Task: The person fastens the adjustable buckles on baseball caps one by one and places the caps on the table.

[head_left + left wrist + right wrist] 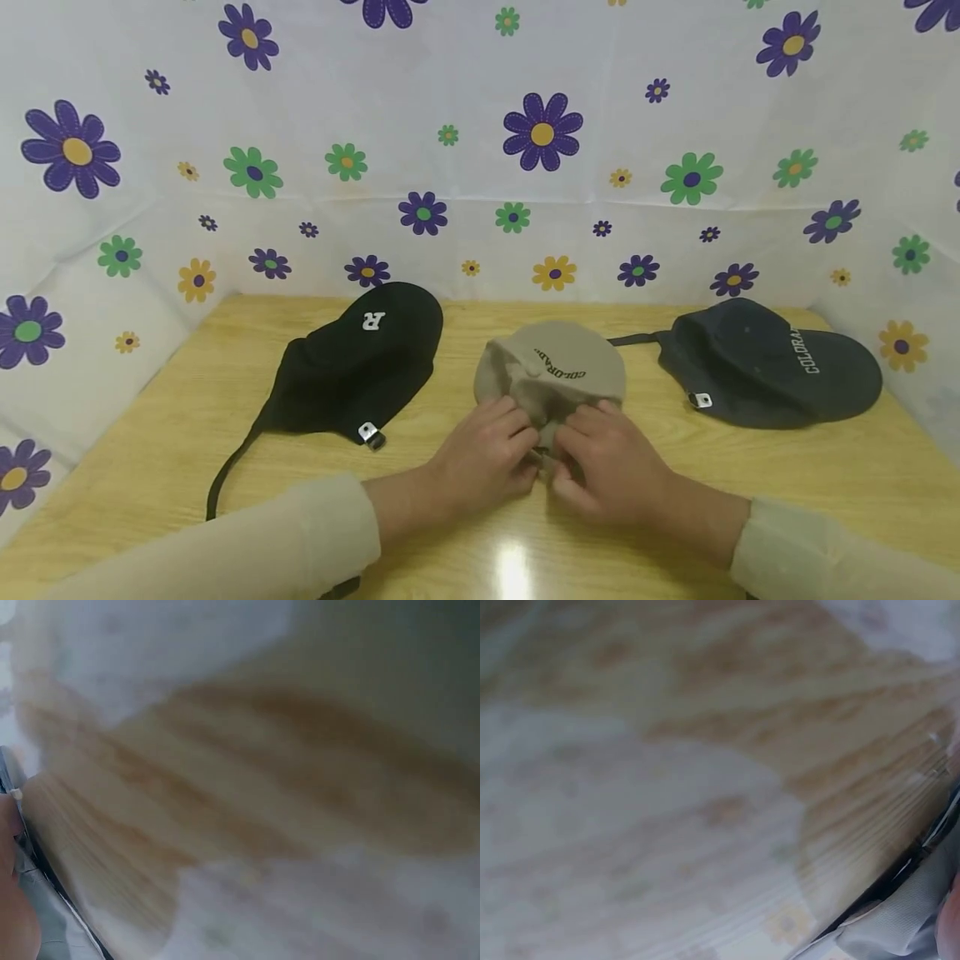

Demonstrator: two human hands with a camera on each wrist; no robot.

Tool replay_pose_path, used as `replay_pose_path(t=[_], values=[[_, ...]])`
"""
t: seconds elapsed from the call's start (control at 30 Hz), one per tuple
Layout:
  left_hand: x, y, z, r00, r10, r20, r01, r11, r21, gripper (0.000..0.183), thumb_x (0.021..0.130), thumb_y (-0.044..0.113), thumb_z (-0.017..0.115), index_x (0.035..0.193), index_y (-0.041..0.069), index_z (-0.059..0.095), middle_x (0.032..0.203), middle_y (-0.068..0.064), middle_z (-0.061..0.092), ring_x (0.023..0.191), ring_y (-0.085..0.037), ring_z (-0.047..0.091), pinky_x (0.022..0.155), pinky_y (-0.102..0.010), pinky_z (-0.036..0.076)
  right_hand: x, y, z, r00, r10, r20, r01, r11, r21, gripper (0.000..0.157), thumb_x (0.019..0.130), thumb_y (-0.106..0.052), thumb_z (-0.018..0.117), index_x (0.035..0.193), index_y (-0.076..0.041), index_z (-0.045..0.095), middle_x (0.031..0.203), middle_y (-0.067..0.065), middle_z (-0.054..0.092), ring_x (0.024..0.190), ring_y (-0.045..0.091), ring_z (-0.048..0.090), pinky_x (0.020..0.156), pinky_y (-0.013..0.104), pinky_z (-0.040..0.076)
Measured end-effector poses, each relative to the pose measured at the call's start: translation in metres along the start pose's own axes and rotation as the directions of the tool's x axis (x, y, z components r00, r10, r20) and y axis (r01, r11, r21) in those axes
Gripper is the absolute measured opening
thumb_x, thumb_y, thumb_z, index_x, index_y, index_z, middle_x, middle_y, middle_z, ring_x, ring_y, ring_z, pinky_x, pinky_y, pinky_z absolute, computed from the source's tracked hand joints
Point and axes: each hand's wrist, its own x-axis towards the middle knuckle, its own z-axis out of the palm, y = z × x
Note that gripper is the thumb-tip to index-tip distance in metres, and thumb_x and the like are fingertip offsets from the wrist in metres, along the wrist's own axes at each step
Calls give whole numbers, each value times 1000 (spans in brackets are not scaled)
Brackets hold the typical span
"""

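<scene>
A beige cap (558, 350) with dark lettering lies at the middle of the table, its back side toward me. My left hand (487, 446) holds the near left side of its back edge with curled fingers. On the near right side my right hand (611, 462) pinches the same edge, the two hands almost meeting at the cap's strap. The fingers hide most of the strap. Both wrist views are blurred and show mainly wood and flowered cloth, with a bit of skin (19, 915) at the left wrist view's edge.
A black cap (352, 367) with a white letter lies to the left, its strap (232, 471) hanging loose toward me. To the right is a dark navy cap (757, 367), strap undone. White cloth (465, 100) with flowers walls the wooden table (442, 533) at the back and sides.
</scene>
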Motion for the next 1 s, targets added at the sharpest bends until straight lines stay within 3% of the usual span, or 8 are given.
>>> replay_pose_path(t=[0.2,0.33,0.63,1.0], values=[[2,0,-1,998,43,-41,-42,999,32,18,71,23,79,78,14,65,79,4,60,77,-14,53,68,-27,42,0,-1,-2,990,105,97,-101,994,-39,35,81,-43,69,95,-12,65,93,0,57,85,17,53,74,33,44],[3,0,-2,991,97,-90,-92,994,57,18,70,22,79,76,14,64,78,4,59,75,-13,53,68,-26,43,1,-1,-1,982,125,144,-116,991,-69,47,83,-52,68,105,-11,67,103,3,61,92,20,53,77,36,45],[4,-1,-3,978,153,-142,-144,987,69,15,71,20,77,75,14,64,78,3,59,75,-15,54,73,-28,46,0,-2,0,992,52,118,-42,996,-83,38,92,-50,58,93,-12,65,90,-1,61,86,21,50,73,34,39],[3,1,-2,986,117,-121,-106,990,95,18,73,23,78,82,12,66,82,3,61,80,-15,55,75,-28,46,-1,-2,2,991,7,135,11,992,-130,37,98,-46,49,84,-12,55,83,0,51,82,22,45,73,34,33]])
